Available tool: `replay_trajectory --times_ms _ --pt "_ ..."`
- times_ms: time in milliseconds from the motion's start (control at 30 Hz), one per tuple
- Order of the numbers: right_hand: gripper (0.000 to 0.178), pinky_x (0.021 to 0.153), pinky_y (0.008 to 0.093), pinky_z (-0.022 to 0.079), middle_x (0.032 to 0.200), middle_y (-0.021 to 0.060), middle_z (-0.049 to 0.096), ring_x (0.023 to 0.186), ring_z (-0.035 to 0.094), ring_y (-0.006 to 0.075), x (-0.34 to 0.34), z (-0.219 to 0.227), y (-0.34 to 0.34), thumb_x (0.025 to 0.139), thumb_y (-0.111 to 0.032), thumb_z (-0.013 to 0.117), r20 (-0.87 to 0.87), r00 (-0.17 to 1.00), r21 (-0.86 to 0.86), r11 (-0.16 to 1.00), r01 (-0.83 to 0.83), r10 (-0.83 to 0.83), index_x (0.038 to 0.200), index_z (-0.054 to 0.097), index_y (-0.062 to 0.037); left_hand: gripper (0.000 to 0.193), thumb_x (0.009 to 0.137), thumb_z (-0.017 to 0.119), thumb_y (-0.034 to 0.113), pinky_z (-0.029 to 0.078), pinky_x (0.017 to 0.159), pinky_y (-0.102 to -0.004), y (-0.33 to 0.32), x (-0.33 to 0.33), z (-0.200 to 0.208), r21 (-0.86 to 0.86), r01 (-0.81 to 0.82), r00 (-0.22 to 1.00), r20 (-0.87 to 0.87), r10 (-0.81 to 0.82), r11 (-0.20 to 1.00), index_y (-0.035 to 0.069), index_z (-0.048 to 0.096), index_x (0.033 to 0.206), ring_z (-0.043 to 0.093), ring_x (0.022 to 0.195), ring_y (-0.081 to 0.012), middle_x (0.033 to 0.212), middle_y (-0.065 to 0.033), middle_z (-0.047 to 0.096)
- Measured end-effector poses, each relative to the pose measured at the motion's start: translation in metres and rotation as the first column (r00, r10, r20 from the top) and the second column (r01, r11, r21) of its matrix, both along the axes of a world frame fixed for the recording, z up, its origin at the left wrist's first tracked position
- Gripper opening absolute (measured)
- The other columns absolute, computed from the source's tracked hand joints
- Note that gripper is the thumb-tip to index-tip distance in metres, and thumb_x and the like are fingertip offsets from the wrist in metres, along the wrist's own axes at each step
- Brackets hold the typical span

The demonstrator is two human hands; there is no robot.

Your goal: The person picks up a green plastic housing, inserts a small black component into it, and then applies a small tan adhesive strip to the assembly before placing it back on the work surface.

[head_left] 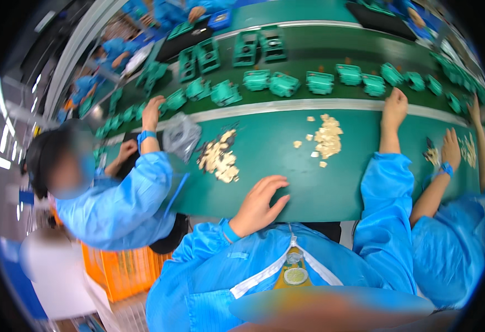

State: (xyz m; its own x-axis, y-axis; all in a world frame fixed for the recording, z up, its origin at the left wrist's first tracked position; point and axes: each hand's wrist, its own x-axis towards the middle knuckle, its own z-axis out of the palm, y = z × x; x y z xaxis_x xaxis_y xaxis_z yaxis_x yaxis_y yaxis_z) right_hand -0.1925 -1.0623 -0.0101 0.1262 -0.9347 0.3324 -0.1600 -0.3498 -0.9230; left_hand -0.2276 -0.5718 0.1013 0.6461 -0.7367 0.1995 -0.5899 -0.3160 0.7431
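My left hand (260, 206) lies palm down over the near edge of the green worktable (275, 160), fingers stretched and thumb apart, holding nothing. My right hand (395, 110) is reached out to the metal rail at the conveyor's near side. Its fingers are curled together, just short of a green plastic housing (391, 74); whatever they hold, if anything, is hidden. Between my hands, farther in, lies a loose pile of small cream-coloured pieces (329, 137). To its left is a second pile of cream pieces (220, 159) mixed with black bits.
Green housings (256, 80) line the dark green conveyor (314, 52), with open green trays (246, 48) behind. A crumpled clear plastic bag (181, 135) lies left. Co-workers in blue sit at either side, one hand (451, 150) at small piles. An orange crate (122, 271) stands lower left.
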Motion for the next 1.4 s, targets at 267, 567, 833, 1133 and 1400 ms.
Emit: replay_trajectory --times_ms 267,567,833,1133,1400 --pt "0.048 0.069 0.0312 0.042 0.073 0.0002 0.055 0.072 0.049 0.0132 0.019 -0.009 -0.001 0.104 -0.044 0.054 0.093 0.974 0.004 0.979 -0.206 0.205 0.092 0.071 -0.0008 0.024 0.090 0.070 0.011 0.051 0.093 -0.0434 0.042 0.000 -0.002 0.026 -0.344 0.934 0.109 0.339 0.939 0.003 0.062 0.111 0.061 0.109 -0.0371 0.117 -0.0165 0.065" --pt "0.043 0.082 0.0399 0.055 0.103 0.0190 0.075 0.093 0.071 0.0311 0.044 -0.007 0.005 0.104 -0.036 0.051 -0.140 0.985 -0.216 0.968 -0.125 0.096 0.099 0.078 -0.0024 0.025 0.091 0.066 0.012 0.052 0.092 -0.0435 0.037 -0.073 -0.028 -0.137 -0.340 0.937 0.029 0.347 0.930 0.002 0.062 0.113 0.061 0.107 -0.0358 0.113 -0.0155 0.063" --pt "0.030 0.055 0.0234 0.031 0.063 -0.0012 0.041 0.056 0.036 0.0092 -0.067 0.149 0.367 0.109 -0.026 0.047 0.499 0.327 0.097 0.323 -0.941 0.803 0.112 0.060 0.0013 0.039 0.092 0.063 0.009 0.054 0.094 -0.0433 0.033 -0.092 0.006 -0.483 -0.046 0.786 0.523 0.331 0.874 0.001 0.060 0.130 0.060 0.120 -0.0347 0.132 -0.0174 0.059" --pt "0.024 0.049 0.0240 0.026 0.057 -0.0036 0.031 0.049 0.026 0.0070 -0.061 0.134 0.422 0.110 -0.026 0.047 0.786 0.173 0.364 -0.219 -0.905 0.594 0.097 0.055 -0.0062 0.037 0.082 0.071 0.014 0.054 0.088 -0.0430 0.077 -0.107 -0.010 -0.591 0.050 0.573 0.677 0.461 0.805 -0.001 0.065 0.115 0.063 0.111 -0.0327 0.123 -0.0159 0.062" --pt "0.025 0.045 0.0235 0.028 0.054 -0.0048 0.031 0.046 0.028 0.0065 -0.060 0.120 0.457 0.109 -0.027 0.048 0.714 0.271 0.509 -0.214 -0.834 0.645 0.095 0.058 -0.0087 0.035 0.083 0.069 0.017 0.051 0.084 -0.0407 0.120 -0.106 -0.026 -0.658 0.020 0.760 0.499 0.416 0.753 -0.001 0.067 0.113 0.063 0.105 -0.0294 0.120 -0.0147 0.066"
